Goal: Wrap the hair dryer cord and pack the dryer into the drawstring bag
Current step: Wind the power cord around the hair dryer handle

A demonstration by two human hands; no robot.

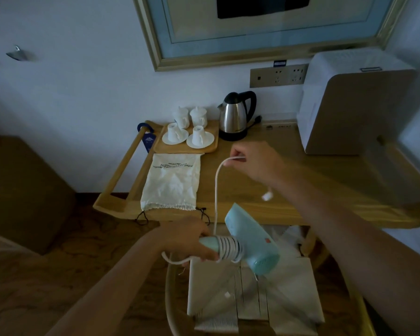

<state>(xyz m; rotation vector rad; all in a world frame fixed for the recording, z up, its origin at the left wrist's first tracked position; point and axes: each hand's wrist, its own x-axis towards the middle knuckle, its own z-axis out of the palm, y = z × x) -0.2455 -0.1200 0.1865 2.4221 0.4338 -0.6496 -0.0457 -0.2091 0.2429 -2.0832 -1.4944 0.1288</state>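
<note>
Left hand grips dryer handle; right hand pinches cord above.

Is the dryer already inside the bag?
No, the left hand holds the dryer in front of the table while the bag lies flat on it.

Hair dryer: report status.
Left hand grips dryer handle; right hand pinches cord. Cord partly wrapped. Bag flat on table, unobstructed.

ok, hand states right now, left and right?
Left hand: closed around the hair dryer handle, beside the wound cord.
Right hand: pinching the cord, pulled taut.
</note>
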